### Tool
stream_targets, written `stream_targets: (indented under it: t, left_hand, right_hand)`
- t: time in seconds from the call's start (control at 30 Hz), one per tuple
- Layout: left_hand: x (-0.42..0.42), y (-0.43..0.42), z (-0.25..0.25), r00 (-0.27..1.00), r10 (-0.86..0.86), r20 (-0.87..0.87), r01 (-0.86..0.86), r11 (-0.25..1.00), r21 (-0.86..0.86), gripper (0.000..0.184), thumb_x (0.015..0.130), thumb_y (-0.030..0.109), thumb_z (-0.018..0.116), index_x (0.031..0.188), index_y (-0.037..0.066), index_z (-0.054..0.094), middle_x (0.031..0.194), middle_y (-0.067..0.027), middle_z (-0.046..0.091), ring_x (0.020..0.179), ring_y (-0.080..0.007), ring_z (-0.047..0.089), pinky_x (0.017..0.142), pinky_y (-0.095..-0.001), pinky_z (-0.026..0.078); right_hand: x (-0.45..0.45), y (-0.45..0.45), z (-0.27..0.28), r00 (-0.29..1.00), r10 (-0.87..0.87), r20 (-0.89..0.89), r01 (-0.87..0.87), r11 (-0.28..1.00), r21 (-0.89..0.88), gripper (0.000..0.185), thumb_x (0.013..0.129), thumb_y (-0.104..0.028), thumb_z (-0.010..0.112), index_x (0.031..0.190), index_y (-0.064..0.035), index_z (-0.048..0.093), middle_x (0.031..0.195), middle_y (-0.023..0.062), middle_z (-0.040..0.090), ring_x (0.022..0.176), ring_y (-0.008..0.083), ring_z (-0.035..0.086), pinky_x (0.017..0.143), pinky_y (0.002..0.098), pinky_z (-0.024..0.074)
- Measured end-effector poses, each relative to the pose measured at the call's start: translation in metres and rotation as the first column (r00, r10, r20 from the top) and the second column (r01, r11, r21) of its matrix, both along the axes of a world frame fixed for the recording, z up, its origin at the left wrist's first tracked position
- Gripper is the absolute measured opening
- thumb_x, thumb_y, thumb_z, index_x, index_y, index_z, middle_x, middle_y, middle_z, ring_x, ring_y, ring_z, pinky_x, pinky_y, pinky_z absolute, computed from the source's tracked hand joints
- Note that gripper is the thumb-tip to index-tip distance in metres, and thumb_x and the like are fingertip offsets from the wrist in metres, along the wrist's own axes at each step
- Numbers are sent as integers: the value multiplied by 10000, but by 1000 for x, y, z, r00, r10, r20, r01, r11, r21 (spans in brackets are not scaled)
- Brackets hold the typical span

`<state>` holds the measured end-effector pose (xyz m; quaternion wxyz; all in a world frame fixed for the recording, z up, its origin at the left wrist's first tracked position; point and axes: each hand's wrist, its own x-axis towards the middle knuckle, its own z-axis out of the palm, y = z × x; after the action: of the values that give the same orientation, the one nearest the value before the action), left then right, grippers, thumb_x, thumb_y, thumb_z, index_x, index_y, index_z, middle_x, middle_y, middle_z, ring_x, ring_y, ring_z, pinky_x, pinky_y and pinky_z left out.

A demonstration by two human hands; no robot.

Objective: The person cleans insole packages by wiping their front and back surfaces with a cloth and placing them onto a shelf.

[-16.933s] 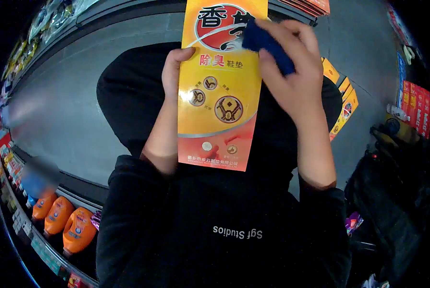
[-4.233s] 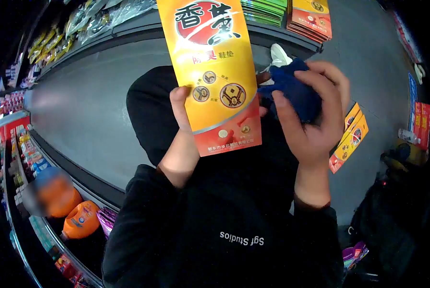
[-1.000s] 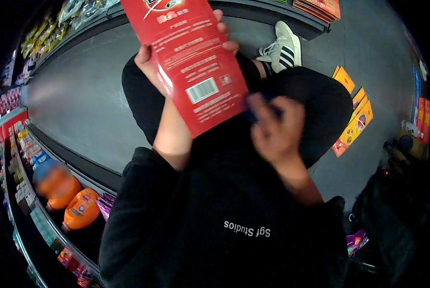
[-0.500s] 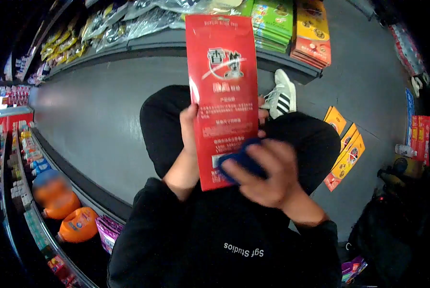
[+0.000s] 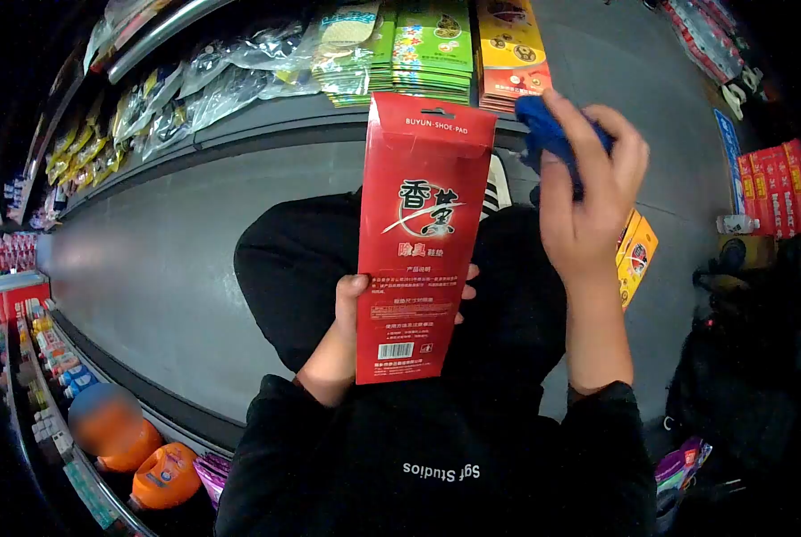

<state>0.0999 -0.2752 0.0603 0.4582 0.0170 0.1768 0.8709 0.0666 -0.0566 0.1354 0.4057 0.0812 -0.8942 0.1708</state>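
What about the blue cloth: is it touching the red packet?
No, the right hand holds the blue cloth with a visible gap from the red packet.

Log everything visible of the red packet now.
The red packet is a tall, flat, glossy sleeve, apparently card, with a hanging slot above the words BUYUN-SHOE-PAD. Below come black characters, smaller text and a barcode. Held over the lap, it leans slightly right, top pointing away. The left hand grips its lower half, thumb at the left edge; nothing else visibly touches it.
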Motion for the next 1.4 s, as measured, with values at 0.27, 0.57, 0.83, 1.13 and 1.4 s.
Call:
stream_targets:
  t: [0.27,0.57,0.83,1.13,1.4]
  left_hand:
    - [0,-2,14,1000,8,-3,-8,992,-124,962,614,496,607,1375,24,256,1290,-266,405,1138,-378,482,926,-457,436]
    - [-10,5,2,987,90,-131,-101,992,-81,887,685,515,540,1374,27,269,1333,-241,383,1168,-360,460,993,-457,364]
    - [2,14,1,982,-24,-186,-9,985,-170,857,690,431,599,1361,14,268,1269,-224,446,1090,-351,518,902,-442,439]
    - [-22,8,-2,712,-160,-683,-550,478,-685,1072,633,-10,747,1433,32,34,982,-72,490,902,-161,506,841,-272,405]
    - [-18,14,-2,848,103,-520,-415,739,-531,569,837,74,593,1326,35,305,1169,-129,547,1072,-211,548,901,-346,444]
  right_hand:
    - [27,-39,-30,950,185,253,-170,982,-79,516,696,-90,600,1206,-157,555,1141,133,485,1007,322,454,874,431,360]
    - [81,-69,-55,444,825,351,-814,535,-226,418,644,-179,649,1061,-164,631,958,61,504,878,240,498,733,377,432]
    - [-14,-33,-11,963,266,53,-267,964,4,473,672,-55,555,1136,-131,608,1006,125,492,894,298,510,791,383,431]
    - [51,-42,-83,812,569,131,127,46,-991,429,817,-16,464,1244,20,459,1140,122,559,1036,201,538,922,324,410]
    - [55,-31,-90,871,489,51,208,-273,-939,392,861,-55,565,1229,8,442,1057,66,586,936,129,573,813,272,471]
